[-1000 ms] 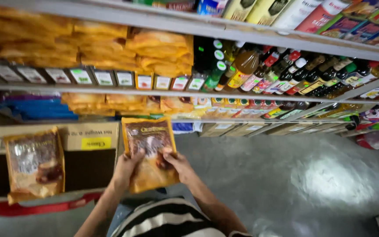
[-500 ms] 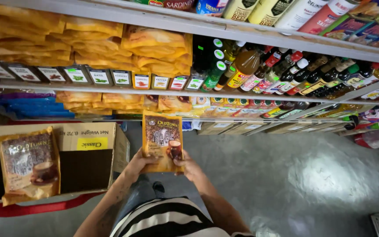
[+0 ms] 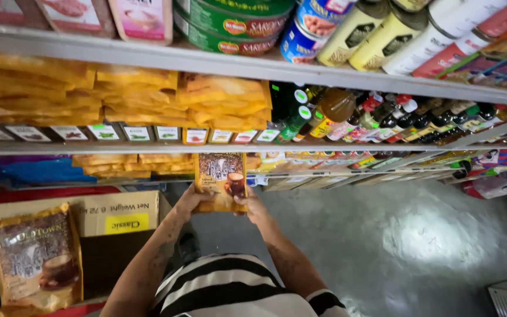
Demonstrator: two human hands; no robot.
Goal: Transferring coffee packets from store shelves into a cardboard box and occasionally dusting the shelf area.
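Head view, looking down past a striped shirt (image 3: 230, 290) to a grey floor (image 3: 394, 235) and grocery shelving. Both hands hold one coffee-mix pouch (image 3: 221, 181), gold and brown with a cup pictured on its front. Left hand (image 3: 190, 201) is closed on the pouch's lower left corner; right hand (image 3: 256, 206) is closed on its lower right edge. Fingers behind the pouch are hidden.

Pouch orientation: long axis runs away from the person toward the shelves, near vertical in the frame. Printed face is turned up to the camera, top edge pointing at the shelf edge (image 3: 148, 148), bottom edge nearest the wrists. It is held flat-on, with no marked tilt to either side. Its top edge overlaps the price-tag strip (image 3: 118, 133) in the view; contact with the shelf cannot be confirmed.

Surroundings: yellow packets (image 3: 130, 100) are stacked on the shelf above the strip, with dark bottles (image 3: 347, 114) to their right. Cans (image 3: 230, 26) stand on the top shelf. At lower left, a second pouch (image 3: 36, 261) of the same kind stands in an open cardboard carton (image 3: 118, 212), well apart from the hands.
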